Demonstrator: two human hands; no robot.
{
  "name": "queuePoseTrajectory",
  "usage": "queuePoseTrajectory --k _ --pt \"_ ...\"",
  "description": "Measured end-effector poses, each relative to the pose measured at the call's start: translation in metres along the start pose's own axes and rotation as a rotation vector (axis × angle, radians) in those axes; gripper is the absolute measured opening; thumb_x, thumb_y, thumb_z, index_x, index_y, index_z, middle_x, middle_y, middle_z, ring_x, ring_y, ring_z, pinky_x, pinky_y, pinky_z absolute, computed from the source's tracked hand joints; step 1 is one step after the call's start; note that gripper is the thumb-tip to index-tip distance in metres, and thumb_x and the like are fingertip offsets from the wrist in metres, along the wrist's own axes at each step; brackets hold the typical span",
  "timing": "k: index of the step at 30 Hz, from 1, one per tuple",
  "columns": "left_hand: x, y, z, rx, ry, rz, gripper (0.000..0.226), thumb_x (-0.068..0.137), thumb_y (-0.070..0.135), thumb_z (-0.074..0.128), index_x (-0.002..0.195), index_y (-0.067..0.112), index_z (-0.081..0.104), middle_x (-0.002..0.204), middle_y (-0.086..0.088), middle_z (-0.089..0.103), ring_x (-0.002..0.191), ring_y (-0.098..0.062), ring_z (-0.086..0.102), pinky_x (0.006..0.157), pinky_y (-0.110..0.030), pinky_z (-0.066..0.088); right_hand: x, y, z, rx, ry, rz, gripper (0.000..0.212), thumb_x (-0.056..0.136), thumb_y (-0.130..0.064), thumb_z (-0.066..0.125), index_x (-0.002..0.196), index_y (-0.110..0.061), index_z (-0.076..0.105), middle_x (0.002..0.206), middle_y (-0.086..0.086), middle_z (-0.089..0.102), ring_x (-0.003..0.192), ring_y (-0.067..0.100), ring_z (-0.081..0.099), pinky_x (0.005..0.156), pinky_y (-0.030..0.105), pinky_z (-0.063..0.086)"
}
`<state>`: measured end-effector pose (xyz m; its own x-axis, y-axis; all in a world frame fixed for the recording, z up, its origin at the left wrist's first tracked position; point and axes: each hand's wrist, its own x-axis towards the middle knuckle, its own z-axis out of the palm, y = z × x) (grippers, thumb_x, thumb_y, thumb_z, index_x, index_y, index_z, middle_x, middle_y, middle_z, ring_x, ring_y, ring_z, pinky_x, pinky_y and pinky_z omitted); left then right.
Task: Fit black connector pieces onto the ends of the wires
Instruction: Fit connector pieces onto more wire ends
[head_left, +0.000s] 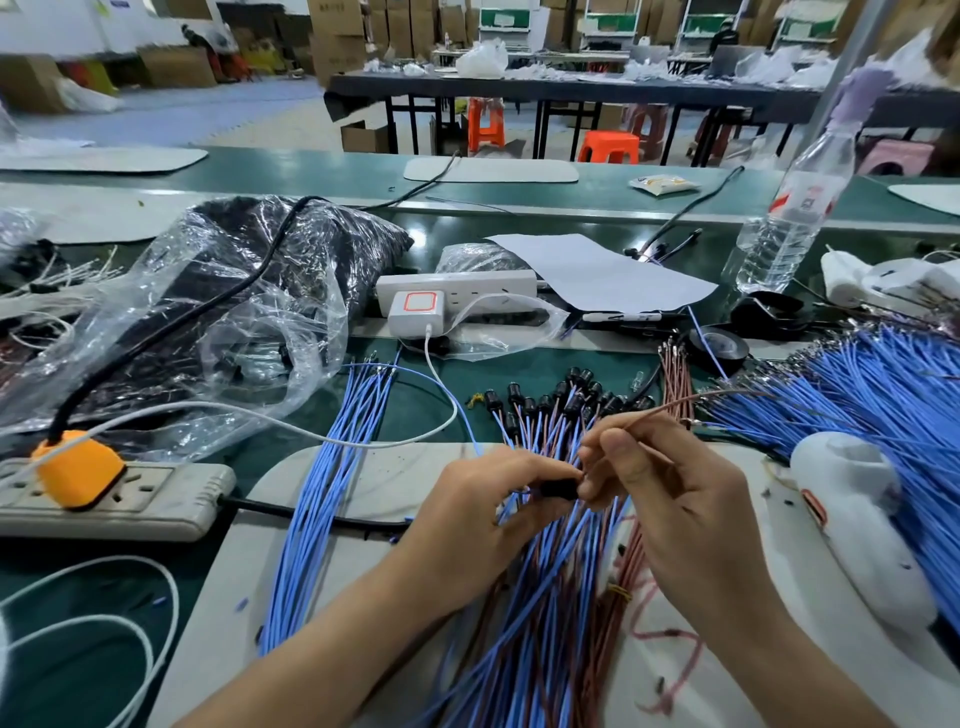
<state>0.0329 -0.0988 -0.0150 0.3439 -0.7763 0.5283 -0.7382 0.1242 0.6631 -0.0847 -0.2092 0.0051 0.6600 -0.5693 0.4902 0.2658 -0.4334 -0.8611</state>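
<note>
green workbench (291, 171), pale mat (374, 483) at its near edge. black connector piece (558, 488): short dark cylinder over the mat's middle, pinched by left hand (483, 512). right hand (675, 499) pinches a brown wire (670, 408) beside it. blue and brown wires (545, 597) fanned beneath.

A green tabletop (322, 171) stretches across the foreground. Beyond it stands a long dark table (571, 88) on black legs, with orange stools (608, 145) beneath it. Stacked cardboard boxes (337, 36) line the far side of the room, and the floor (156, 119) is pale blue-grey.
</note>
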Motion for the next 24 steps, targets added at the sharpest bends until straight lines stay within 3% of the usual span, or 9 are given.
queuePoseTrajectory --k 5,12,17,24 --pt "0.0004 0.0009 0.0002 -0.009 0.008 -0.03 0.018 0.083 0.013 0.068 0.1 0.01 0.072 0.091 0.006 0.07 0.083 -0.006 0.063 0.078 -0.021 0.05 -0.0001 -0.0009 -0.0017 -0.006 0.029 0.008 0.014 0.089 -0.03 0.057 0.086 -0.023 0.069 0.073 0.007 0.067 0.058 0.018 0.064 0.057 0.023 0.052" --pt "0.0 0.0015 0.0002 0.063 0.053 -0.015 0.017 0.08 0.019 0.069 0.096 0.014 0.072 0.085 0.015 0.065 0.077 -0.004 0.057 0.073 -0.018 0.047 -0.0015 -0.0053 0.0003 0.03 0.037 0.035 0.014 0.086 -0.022 0.057 0.085 -0.017 0.071 0.07 0.006 0.069 0.054 0.017 0.062 0.056 0.019 0.052" --pt "0.0012 0.0017 0.0 0.078 0.118 -0.031 0.016 0.076 0.016 0.072 0.093 0.017 0.071 0.083 0.031 0.058 0.074 0.01 0.051 0.07 -0.006 0.039 0.0001 -0.0073 0.0003 0.063 0.09 0.075 0.012 0.083 -0.02 0.06 0.081 -0.015 0.071 0.068 0.001 0.07 0.049 0.01 0.06 0.054 0.012 0.048" --pt "0.0013 0.0026 -0.0008 0.069 0.115 -0.043 0.016 0.076 0.016 0.072 0.092 0.017 0.071 0.082 0.031 0.058 0.074 0.005 0.052 0.069 -0.011 0.042 0.0009 -0.0048 0.0001 0.063 0.11 0.138 0.012 0.079 -0.023 0.064 0.075 -0.015 0.072 0.065 0.003 0.07 0.049 0.01 0.061 0.054 0.013 0.049"
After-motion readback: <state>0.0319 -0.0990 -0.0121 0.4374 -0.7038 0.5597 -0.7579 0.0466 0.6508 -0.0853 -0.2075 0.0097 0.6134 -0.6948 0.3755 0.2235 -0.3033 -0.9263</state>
